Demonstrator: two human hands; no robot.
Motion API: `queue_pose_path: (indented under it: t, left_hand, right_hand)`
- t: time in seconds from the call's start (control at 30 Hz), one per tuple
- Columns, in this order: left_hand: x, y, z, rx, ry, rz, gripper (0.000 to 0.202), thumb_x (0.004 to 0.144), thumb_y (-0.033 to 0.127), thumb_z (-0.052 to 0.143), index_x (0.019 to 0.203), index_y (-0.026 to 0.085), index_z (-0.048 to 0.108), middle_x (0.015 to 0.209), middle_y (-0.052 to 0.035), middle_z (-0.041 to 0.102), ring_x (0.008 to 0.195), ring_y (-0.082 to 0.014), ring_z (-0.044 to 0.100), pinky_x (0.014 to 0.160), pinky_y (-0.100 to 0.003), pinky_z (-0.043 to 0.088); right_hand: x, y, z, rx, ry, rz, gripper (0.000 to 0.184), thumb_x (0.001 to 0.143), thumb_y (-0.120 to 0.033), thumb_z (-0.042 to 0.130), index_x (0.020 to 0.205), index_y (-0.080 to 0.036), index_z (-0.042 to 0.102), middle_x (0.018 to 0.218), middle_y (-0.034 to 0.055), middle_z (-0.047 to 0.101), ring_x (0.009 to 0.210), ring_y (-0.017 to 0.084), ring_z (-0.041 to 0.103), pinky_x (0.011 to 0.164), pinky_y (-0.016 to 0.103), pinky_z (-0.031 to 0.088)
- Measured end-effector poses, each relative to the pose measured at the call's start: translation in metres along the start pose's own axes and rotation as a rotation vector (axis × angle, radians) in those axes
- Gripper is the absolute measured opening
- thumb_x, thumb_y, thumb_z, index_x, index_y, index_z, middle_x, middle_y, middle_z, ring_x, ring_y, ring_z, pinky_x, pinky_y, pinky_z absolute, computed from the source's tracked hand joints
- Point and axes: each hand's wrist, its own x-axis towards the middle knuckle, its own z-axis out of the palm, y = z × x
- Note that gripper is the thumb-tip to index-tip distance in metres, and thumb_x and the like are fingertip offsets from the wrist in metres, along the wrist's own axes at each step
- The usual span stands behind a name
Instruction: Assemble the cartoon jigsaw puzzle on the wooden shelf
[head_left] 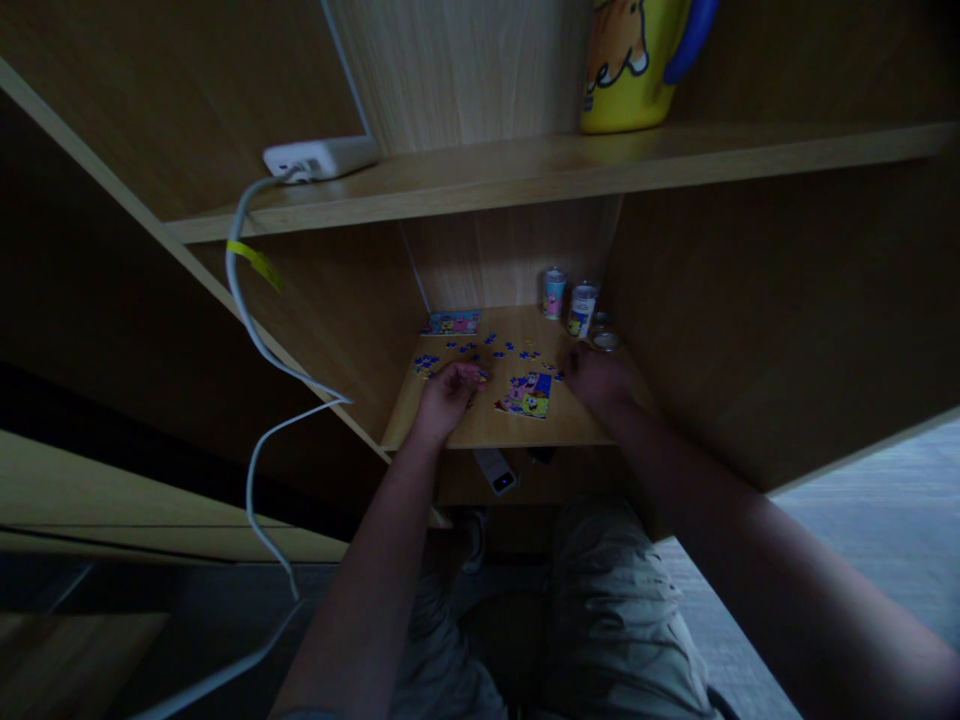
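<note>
A partly assembled jigsaw puzzle (529,396) with cartoon figures lies on the lower shelf between my hands. My left hand (448,394) is at its left, closed, with a small blue and yellow jigsaw piece (482,377) at the fingertips. To the right of the puzzle, my right hand (597,378) rests low with its fingers curled. A loose piece lies beside it, and whatever is inside its fingers is hidden. Loose blue-backed jigsaw pieces (499,353) are scattered behind the puzzle, and a denser cluster of pieces (426,364) sits at the left.
A cartoon picture card (451,323) lies at the back left. Two printed cans (553,293) and round metal lids (604,341) stand at the back right. Above are a white adapter (321,158), its hanging cable (253,330) and a yellow mug (626,75). A phone (496,472) lies below.
</note>
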Motion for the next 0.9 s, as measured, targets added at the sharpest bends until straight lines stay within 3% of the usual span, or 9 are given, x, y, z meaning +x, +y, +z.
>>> queue_pose_path:
  t: [0.17,0.4,0.67,0.9]
  left_hand:
    - [0.0003,-0.0019,-0.0002,-0.02,-0.038,0.0,0.046,0.097,0.058,0.075,0.125,0.022,0.075,0.103,-0.0076,0.083,0.091,-0.0232,0.081,0.085,-0.038,0.064]
    - [-0.0012,0.0012,0.0022,-0.03,-0.056,0.018,0.031,0.095,0.051,0.078,0.107,0.022,0.075,0.1,-0.007,0.083,0.09,-0.0222,0.079,0.09,-0.04,0.065]
    - [0.0005,-0.0022,0.0033,0.031,-0.102,0.025,0.034,0.093,0.057,0.079,0.101,0.023,0.077,0.1,-0.0073,0.084,0.092,-0.0245,0.079,0.09,-0.041,0.064]
    - [-0.0011,0.0041,0.0015,0.13,-0.112,0.056,0.027,0.098,0.049,0.074,0.101,0.023,0.08,0.1,-0.0058,0.084,0.094,-0.0245,0.078,0.09,-0.039,0.062]
  right_hand:
    - [0.0003,-0.0002,-0.0006,-0.008,-0.019,0.001,0.05,0.115,-0.046,0.033,0.136,-0.018,0.069,0.125,0.0176,0.08,0.11,0.031,0.078,0.09,0.038,0.056]
    - [-0.0019,-0.0009,-0.003,-0.007,-0.023,-0.008,0.051,0.117,-0.046,0.032,0.135,-0.016,0.068,0.126,0.0196,0.08,0.11,0.03,0.078,0.091,0.037,0.055]
    - [-0.0004,-0.0006,-0.002,0.0,-0.013,0.004,0.049,0.115,-0.046,0.035,0.134,-0.017,0.07,0.125,0.019,0.081,0.111,0.031,0.078,0.089,0.037,0.056]
    - [0.0006,0.0007,-0.0001,-0.014,-0.001,-0.009,0.048,0.116,-0.044,0.035,0.134,-0.017,0.07,0.124,0.0179,0.081,0.11,0.03,0.079,0.089,0.035,0.056]
